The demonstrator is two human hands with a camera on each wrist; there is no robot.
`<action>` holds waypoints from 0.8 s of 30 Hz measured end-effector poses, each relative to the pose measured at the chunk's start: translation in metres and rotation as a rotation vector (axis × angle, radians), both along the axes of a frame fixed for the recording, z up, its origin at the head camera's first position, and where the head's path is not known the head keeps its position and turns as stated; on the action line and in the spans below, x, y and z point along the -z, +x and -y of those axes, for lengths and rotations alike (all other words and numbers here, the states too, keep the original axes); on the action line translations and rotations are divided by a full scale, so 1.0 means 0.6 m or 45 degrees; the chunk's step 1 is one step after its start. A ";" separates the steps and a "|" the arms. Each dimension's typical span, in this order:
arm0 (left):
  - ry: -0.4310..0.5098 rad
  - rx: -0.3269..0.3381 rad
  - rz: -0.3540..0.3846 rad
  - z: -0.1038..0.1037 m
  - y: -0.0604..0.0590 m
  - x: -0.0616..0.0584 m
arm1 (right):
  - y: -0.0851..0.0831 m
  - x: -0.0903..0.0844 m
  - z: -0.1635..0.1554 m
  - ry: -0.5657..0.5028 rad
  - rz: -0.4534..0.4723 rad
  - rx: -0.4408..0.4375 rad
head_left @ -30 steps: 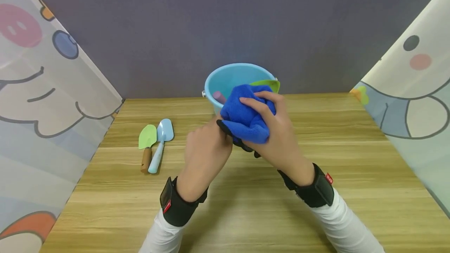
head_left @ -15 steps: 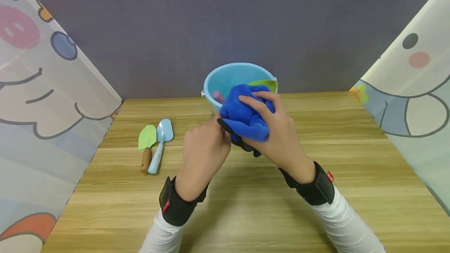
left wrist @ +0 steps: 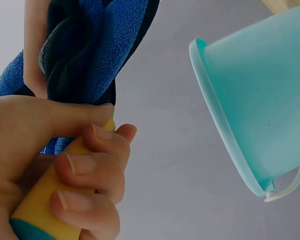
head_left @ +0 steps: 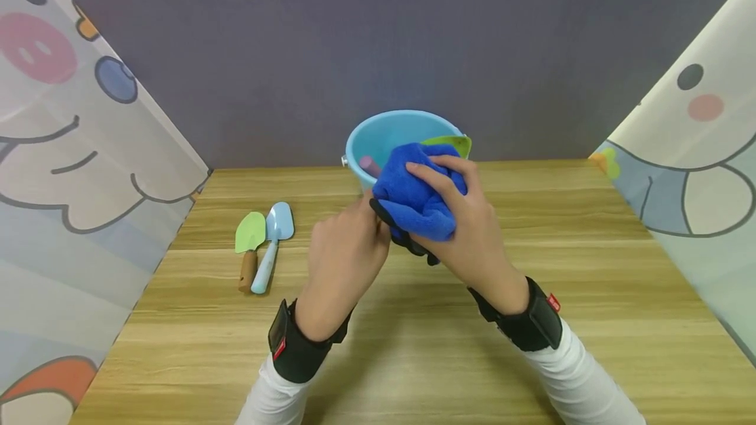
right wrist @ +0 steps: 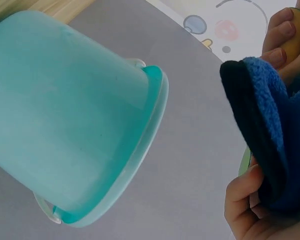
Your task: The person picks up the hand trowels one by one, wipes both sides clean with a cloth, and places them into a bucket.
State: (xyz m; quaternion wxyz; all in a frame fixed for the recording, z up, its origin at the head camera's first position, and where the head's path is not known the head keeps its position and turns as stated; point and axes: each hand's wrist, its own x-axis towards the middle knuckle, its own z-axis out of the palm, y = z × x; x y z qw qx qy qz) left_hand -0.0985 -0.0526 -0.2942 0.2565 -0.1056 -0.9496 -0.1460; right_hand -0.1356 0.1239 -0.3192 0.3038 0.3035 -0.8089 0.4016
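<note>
Both hands met mid-table, just near of the light-blue bucket point(head_left: 397, 140). Left hand point(head_left: 344, 256) was curled tight round a yellow handle point(left wrist: 52, 192) w/ a teal end; rest of that tool was hidden in the blue cloth point(head_left: 417, 197). Right hand point(head_left: 469, 228) gripped the bunched cloth, fingers wrapped over its top, cloth pressed round the tool. Far left on the table: green trowel point(head_left: 248, 241) & pale-blue shovel point(head_left: 273, 237), side by side, touching.

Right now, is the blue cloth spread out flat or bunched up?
Bunched up. The blue cloth is wadded into thick folds in the right hand, wrapped over the end of the yellow handle that the left hand grips.
</note>
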 end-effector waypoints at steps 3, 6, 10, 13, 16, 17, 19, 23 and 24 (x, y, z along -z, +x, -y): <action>0.000 0.016 -0.018 0.000 0.000 0.002 | -0.003 0.001 -0.003 -0.004 -0.017 0.003; -0.020 0.027 -0.042 0.000 -0.001 0.004 | -0.007 0.001 -0.006 -0.003 -0.026 0.010; -0.042 0.030 -0.053 0.001 -0.001 0.005 | -0.009 0.002 -0.008 0.004 -0.027 0.022; -0.049 0.030 -0.053 0.001 -0.001 0.005 | -0.011 0.002 -0.010 0.012 -0.034 0.035; -0.054 0.029 -0.047 0.000 -0.001 0.004 | -0.014 0.001 -0.013 0.017 -0.043 0.059; -0.057 0.028 -0.044 0.000 -0.001 0.004 | -0.015 0.001 -0.014 0.017 -0.047 0.067; -0.058 0.027 -0.036 0.000 -0.001 0.004 | -0.017 0.001 -0.017 0.017 -0.053 0.082; -0.060 0.026 -0.034 0.000 -0.002 0.005 | -0.020 0.000 -0.022 0.020 -0.067 0.095; -0.060 0.026 -0.038 0.000 -0.002 0.004 | -0.021 -0.001 -0.023 0.024 -0.072 0.098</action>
